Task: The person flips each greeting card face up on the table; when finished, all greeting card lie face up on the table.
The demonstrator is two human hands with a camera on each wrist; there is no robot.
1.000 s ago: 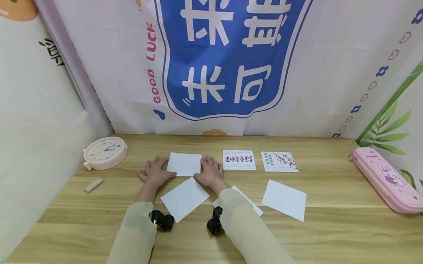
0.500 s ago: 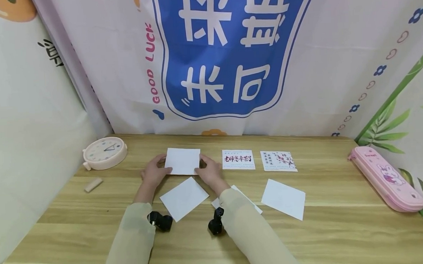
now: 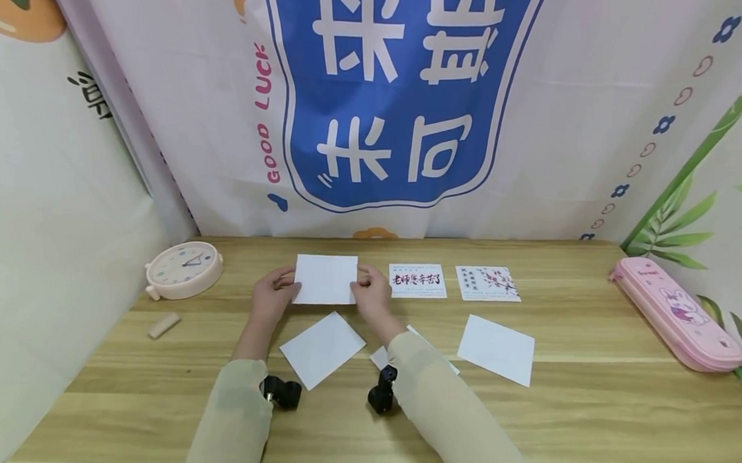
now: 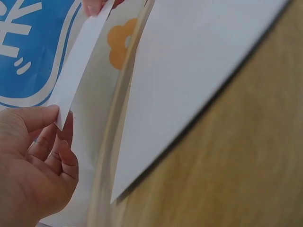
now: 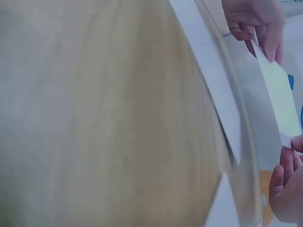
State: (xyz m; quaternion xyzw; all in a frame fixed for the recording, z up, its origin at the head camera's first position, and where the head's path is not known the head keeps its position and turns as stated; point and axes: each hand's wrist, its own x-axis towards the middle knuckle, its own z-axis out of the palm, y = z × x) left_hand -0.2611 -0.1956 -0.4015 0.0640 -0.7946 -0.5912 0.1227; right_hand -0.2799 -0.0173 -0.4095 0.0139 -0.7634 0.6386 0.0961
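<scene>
A blank white card (image 3: pixel 326 280) is held up at the back of the table, its plain side facing me. My left hand (image 3: pixel 271 296) pinches its left edge between thumb and fingers; in the left wrist view the thumb of that left hand (image 4: pixel 38 161) presses the card's (image 4: pixel 78 71) near corner. My right hand (image 3: pixel 374 295) pinches the lower right corner, and in the right wrist view both hands grip the card (image 5: pixel 279 94) from its two ends. Just below it lies another blank white card (image 3: pixel 323 351), turned at an angle.
To the right lie a card with red writing (image 3: pixel 418 281) and a card with blossom print (image 3: pixel 488 284). A blank card (image 3: pixel 497 350) lies nearer, another partly under my right sleeve (image 3: pixel 440 394). A clock (image 3: pixel 183 269), small wooden block (image 3: pixel 164 325) and pink pencil case (image 3: pixel 679 313) flank them.
The white card lay flat on the table between my hands; both hands have lifted it and tilted it up toward me. The other cards stay where they were.
</scene>
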